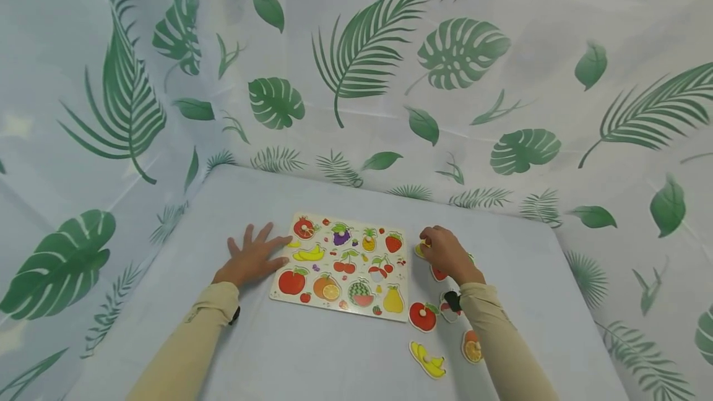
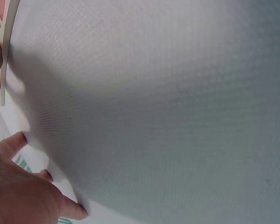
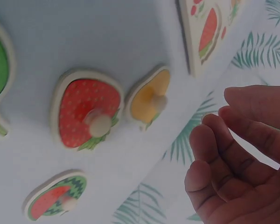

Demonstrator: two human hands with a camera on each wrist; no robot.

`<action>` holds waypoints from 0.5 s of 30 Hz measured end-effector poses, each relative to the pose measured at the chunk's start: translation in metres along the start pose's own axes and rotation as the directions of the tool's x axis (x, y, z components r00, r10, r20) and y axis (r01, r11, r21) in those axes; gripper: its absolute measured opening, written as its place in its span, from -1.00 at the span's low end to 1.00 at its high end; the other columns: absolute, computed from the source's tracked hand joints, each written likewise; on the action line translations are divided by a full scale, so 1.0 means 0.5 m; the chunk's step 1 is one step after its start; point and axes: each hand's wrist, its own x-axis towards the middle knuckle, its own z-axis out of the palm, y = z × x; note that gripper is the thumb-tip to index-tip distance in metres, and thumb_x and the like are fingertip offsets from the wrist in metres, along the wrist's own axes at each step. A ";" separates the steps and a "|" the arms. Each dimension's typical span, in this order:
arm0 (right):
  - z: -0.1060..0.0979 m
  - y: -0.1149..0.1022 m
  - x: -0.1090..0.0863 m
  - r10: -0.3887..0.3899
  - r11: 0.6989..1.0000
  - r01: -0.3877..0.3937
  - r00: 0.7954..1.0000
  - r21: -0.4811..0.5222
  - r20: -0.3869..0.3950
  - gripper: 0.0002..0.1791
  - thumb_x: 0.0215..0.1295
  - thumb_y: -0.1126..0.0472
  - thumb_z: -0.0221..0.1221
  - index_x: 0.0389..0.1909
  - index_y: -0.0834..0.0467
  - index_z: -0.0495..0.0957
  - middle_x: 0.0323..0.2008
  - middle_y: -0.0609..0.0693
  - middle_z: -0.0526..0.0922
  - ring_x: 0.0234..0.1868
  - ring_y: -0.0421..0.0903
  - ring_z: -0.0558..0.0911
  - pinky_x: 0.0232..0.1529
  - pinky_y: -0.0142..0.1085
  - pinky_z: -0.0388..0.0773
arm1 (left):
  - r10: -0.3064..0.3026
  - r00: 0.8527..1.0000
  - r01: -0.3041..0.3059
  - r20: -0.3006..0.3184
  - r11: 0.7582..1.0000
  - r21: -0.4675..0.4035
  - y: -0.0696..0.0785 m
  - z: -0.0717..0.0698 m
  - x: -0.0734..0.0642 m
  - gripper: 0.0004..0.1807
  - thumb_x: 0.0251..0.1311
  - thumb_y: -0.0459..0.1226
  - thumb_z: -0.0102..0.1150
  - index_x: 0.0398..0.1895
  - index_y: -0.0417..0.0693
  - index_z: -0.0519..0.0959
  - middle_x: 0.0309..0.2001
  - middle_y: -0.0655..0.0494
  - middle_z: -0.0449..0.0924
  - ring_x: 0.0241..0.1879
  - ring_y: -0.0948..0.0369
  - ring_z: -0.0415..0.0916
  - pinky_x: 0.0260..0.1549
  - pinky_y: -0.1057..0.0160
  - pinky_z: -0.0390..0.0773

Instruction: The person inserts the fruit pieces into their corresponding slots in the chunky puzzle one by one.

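A wooden fruit puzzle board (image 1: 356,258) lies on the pale table. My left hand (image 1: 253,257) is spread at its left edge, thumb and a finger touching the border; in the left wrist view, fingertips meet the board's edge (image 2: 4,51) and others rest on the cloth. My right hand (image 1: 442,252) hovers right of the board with loosely bent fingers and nothing between them. Just by its fingertips lies a yellow fruit piece (image 3: 149,98) with a knob, beside a strawberry piece (image 3: 86,109). A watermelon piece (image 3: 56,196) lies close by. Pomegranate (image 1: 304,228) and pineapple (image 1: 369,240) on the board carry knobs.
Loose on the table right of the board are a red apple piece (image 1: 423,316), a banana piece (image 1: 427,361) and an orange piece (image 1: 472,347), the last partly under the right sleeve. A leaf-printed fabric wall (image 1: 379,110) stands behind the table.
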 end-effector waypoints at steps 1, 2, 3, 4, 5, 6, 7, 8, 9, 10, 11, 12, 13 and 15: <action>-0.002 0.005 -0.002 0.015 1.000 -0.015 1.000 0.002 0.011 -0.79 0.34 0.44 0.35 -0.05 0.43 0.68 -0.26 0.17 0.65 -0.23 0.12 0.63 -0.12 0.06 0.67 | 0.000 1.000 0.000 -0.003 1.000 -0.002 -0.001 0.001 0.000 -0.30 0.48 0.04 0.27 0.63 0.20 0.38 0.71 -0.28 -0.15 0.60 -0.51 -0.42 0.30 -0.72 -0.39; -0.003 0.009 -0.004 0.029 1.000 -0.029 0.999 0.001 0.019 -0.79 0.35 0.43 0.35 -0.05 0.42 0.68 -0.26 0.17 0.65 -0.23 0.11 0.63 -0.12 0.06 0.67 | 0.000 1.000 0.000 -0.004 1.000 -0.005 -0.002 0.001 0.001 -0.30 0.48 0.04 0.27 0.63 0.19 0.38 0.71 -0.28 -0.15 0.60 -0.51 -0.43 0.30 -0.72 -0.39; -0.005 0.014 -0.006 0.044 0.999 -0.044 0.999 0.001 0.028 -0.79 0.36 0.42 0.35 -0.04 0.41 0.68 -0.26 0.16 0.65 -0.23 0.10 0.62 -0.13 0.04 0.66 | 0.001 1.000 -0.001 -0.004 1.000 -0.008 -0.002 0.002 0.001 -0.30 0.48 0.03 0.27 0.63 0.19 0.39 0.71 -0.28 -0.15 0.60 -0.51 -0.43 0.30 -0.72 -0.40; -0.006 0.019 -0.007 0.055 0.998 -0.055 0.998 -0.001 0.036 -0.79 0.36 0.41 0.35 -0.04 0.41 0.68 -0.26 0.15 0.65 -0.24 0.09 0.62 -0.14 0.03 0.66 | 0.003 1.000 -0.003 -0.002 1.000 -0.014 -0.003 0.002 0.002 -0.30 0.48 0.04 0.27 0.63 0.19 0.38 0.71 -0.28 -0.15 0.60 -0.50 -0.44 0.30 -0.72 -0.41; -0.008 0.023 -0.009 0.064 0.998 -0.064 0.997 -0.002 0.043 -0.79 0.37 0.40 0.35 -0.03 0.41 0.68 -0.26 0.15 0.65 -0.24 0.09 0.62 -0.15 0.02 0.67 | 0.004 1.000 -0.004 0.000 1.000 -0.019 -0.004 0.003 0.002 -0.30 0.48 0.04 0.27 0.63 0.19 0.38 0.72 -0.28 -0.16 0.60 -0.50 -0.45 0.30 -0.72 -0.42; -0.010 0.026 -0.011 0.074 0.997 -0.074 0.996 -0.001 0.051 -0.78 0.37 0.40 0.35 -0.02 0.41 0.68 -0.26 0.14 0.64 -0.24 0.07 0.61 -0.17 0.00 0.67 | 0.005 1.000 -0.005 0.001 1.000 -0.020 -0.005 0.003 0.003 -0.30 0.49 0.04 0.26 0.63 0.19 0.38 0.72 -0.28 -0.17 0.60 -0.50 -0.46 0.30 -0.72 -0.43; -0.012 0.029 -0.014 0.078 0.997 -0.078 0.996 0.000 0.051 -0.78 0.38 0.40 0.35 -0.03 0.41 0.68 -0.26 0.14 0.64 -0.25 0.07 0.61 -0.18 -0.01 0.67 | 0.009 1.000 -0.009 0.001 1.000 -0.020 -0.006 0.003 0.003 -0.30 0.49 0.04 0.26 0.63 0.19 0.38 0.72 -0.28 -0.17 0.60 -0.50 -0.46 0.29 -0.72 -0.42; -0.013 0.033 -0.016 0.081 0.997 -0.081 0.995 -0.002 0.051 -0.78 0.38 0.41 0.34 -0.03 0.42 0.68 -0.26 0.15 0.64 -0.25 0.07 0.61 -0.19 -0.02 0.67 | 0.013 1.000 -0.013 0.001 1.000 -0.021 -0.008 0.003 0.003 -0.30 0.49 0.05 0.25 0.63 0.19 0.38 0.72 -0.28 -0.17 0.60 -0.50 -0.46 0.29 -0.72 -0.43; -0.015 0.035 -0.019 0.083 0.997 -0.083 0.995 -0.002 0.055 -0.78 0.37 0.41 0.33 -0.03 0.42 0.67 -0.27 0.15 0.64 -0.26 0.07 0.61 -0.21 -0.03 0.67 | 0.016 1.000 -0.016 0.000 1.000 -0.020 -0.009 0.003 0.004 -0.30 0.49 0.05 0.25 0.63 0.19 0.38 0.72 -0.28 -0.17 0.60 -0.50 -0.46 0.29 -0.72 -0.42; -0.017 0.037 -0.023 0.086 0.996 -0.086 0.995 -0.002 0.058 -0.78 0.37 0.41 0.33 -0.03 0.43 0.67 -0.27 0.16 0.64 -0.27 0.07 0.61 -0.21 -0.03 0.68 | 0.018 1.000 -0.017 0.001 1.000 -0.020 -0.010 0.003 0.004 -0.31 0.49 0.05 0.24 0.63 0.20 0.38 0.72 -0.28 -0.17 0.60 -0.50 -0.46 0.29 -0.72 -0.43; -0.017 0.040 -0.027 0.091 0.996 -0.091 0.994 -0.003 0.062 -0.78 0.37 0.40 0.33 -0.03 0.44 0.67 -0.27 0.16 0.64 -0.27 0.07 0.61 -0.22 -0.04 0.68 | 0.019 1.000 -0.019 0.000 1.000 -0.019 -0.010 0.003 0.004 -0.31 0.50 0.05 0.24 0.63 0.20 0.38 0.72 -0.28 -0.17 0.60 -0.50 -0.46 0.29 -0.72 -0.42; -0.018 0.043 -0.030 0.095 0.995 -0.095 0.993 -0.004 0.066 -0.77 0.37 0.40 0.33 -0.03 0.44 0.67 -0.26 0.16 0.65 -0.27 0.07 0.61 -0.21 -0.04 0.69 | 0.021 1.000 -0.021 -0.001 1.000 -0.017 -0.010 0.002 0.004 -0.31 0.50 0.06 0.24 0.63 0.20 0.38 0.72 -0.28 -0.16 0.60 -0.50 -0.45 0.29 -0.72 -0.42; -0.019 0.047 -0.034 0.099 0.995 -0.099 0.993 -0.007 0.069 -0.77 0.37 0.40 0.34 -0.03 0.44 0.67 -0.26 0.17 0.65 -0.26 0.07 0.61 -0.21 -0.04 0.69 | 0.023 1.000 -0.023 -0.001 1.000 -0.017 -0.010 0.002 0.003 -0.31 0.50 0.06 0.24 0.62 0.20 0.38 0.71 -0.28 -0.16 0.60 -0.51 -0.44 0.29 -0.73 -0.41; -0.021 0.053 -0.042 0.105 0.995 -0.104 0.991 -0.009 0.079 -0.76 0.38 0.39 0.34 -0.02 0.45 0.67 -0.27 0.17 0.65 -0.27 0.07 0.61 -0.21 -0.04 0.69 | 0.022 1.000 -0.022 0.003 1.000 -0.019 -0.009 0.001 0.004 -0.31 0.50 0.06 0.23 0.63 0.20 0.38 0.72 -0.27 -0.16 0.60 -0.50 -0.45 0.29 -0.72 -0.42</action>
